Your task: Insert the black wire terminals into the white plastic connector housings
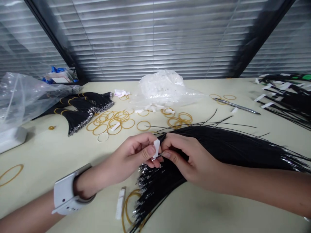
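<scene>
My left hand (142, 152) pinches a small white connector-like piece (156, 149) between thumb and fingers, with a short dark end showing below it. Close against it, my right hand (187, 155) has thumb and forefinger pressed together on what looks like a thin black wire. Both hands are over a large bundle of black wires (225, 145) lying across the table. Shiny metal tips (143, 181) line the bundle's left end. The exact contact between wire and white piece is hidden by my fingers.
Yellow rubber bands (114, 119) lie scattered beyond my hands. Further bundles of black wire (80, 110) are at left, and tagged wires (289, 97) at right. A clear plastic bag (162, 87), a pen (238, 106) and a white strip (120, 204) are also here.
</scene>
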{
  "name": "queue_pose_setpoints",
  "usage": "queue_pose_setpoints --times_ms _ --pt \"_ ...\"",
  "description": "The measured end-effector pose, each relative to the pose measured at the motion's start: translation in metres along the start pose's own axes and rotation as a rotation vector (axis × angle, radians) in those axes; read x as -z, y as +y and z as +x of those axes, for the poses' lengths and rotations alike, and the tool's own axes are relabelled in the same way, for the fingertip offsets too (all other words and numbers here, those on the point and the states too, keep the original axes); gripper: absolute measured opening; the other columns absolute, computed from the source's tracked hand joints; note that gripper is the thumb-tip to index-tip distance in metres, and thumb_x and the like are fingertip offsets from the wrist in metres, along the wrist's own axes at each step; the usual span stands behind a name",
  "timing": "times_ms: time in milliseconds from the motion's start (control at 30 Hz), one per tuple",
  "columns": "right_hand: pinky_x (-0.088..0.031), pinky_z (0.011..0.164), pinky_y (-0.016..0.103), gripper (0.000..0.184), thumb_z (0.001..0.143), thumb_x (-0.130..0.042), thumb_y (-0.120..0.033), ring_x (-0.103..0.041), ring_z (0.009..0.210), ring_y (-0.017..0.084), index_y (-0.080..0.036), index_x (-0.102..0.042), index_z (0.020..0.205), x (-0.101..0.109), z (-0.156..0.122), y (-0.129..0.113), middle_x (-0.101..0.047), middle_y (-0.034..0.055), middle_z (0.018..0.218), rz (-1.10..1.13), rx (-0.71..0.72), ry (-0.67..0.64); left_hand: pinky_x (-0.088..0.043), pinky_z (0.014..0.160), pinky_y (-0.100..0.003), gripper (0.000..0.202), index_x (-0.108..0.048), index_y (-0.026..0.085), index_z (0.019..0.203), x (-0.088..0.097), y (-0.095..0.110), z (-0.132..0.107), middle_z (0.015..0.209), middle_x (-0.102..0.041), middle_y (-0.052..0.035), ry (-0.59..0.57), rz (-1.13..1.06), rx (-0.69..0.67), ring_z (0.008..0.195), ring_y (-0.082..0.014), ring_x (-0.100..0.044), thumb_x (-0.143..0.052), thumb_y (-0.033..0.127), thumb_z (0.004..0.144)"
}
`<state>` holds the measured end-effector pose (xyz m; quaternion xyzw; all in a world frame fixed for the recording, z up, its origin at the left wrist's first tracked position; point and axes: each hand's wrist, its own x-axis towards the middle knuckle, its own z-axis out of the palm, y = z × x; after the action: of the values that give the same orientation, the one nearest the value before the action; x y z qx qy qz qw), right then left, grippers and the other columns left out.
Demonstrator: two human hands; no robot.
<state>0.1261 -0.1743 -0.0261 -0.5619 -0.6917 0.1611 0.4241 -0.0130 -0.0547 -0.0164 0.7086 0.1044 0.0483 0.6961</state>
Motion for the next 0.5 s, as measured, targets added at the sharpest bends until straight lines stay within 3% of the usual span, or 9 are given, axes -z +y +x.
queue_pose_setpoints --times_ms 367,467,500 --pt "-0.035 0.058 0.014 0.012 0.083 -0.040 -0.007 -0.043 0.063 0.004 -0.013 -0.046 0.074 -0.002 0.002 0.001 -0.049 -0.0013 0.071 0.024 0.051 0.030 -0.045 0.060 -0.010 0.017 -0.048 0.017 0.082 0.000 0.000 0.002 0.074 -0.053 0.0027 0.004 0.092 -0.011 0.066 -0.0027 -0.055 -0.041 0.032 0.086" --pt "-0.035 0.060 0.015 0.010 0.084 -0.040 -0.012 -0.043 0.065 0.004 -0.014 -0.045 0.075 -0.002 0.001 0.001 -0.049 -0.0018 0.071 -0.010 -0.052 0.031 -0.047 0.065 -0.020 0.021 -0.050 0.019 0.088 0.003 0.014 -0.004 0.081 -0.055 -0.0003 0.104 0.450 -0.059 0.072 -0.0084 -0.055 -0.036 0.035 0.087" --pt "-0.035 0.060 0.016 0.010 0.084 -0.041 -0.012 -0.042 0.064 0.005 -0.014 -0.045 0.076 -0.002 0.001 0.002 -0.049 -0.0020 0.072 -0.036 -0.076 0.026 -0.046 0.072 -0.023 0.019 -0.052 0.020 0.093 0.002 0.017 -0.009 0.088 -0.056 -0.0015 0.221 0.704 -0.130 0.081 -0.0114 -0.054 -0.042 0.033 0.085"
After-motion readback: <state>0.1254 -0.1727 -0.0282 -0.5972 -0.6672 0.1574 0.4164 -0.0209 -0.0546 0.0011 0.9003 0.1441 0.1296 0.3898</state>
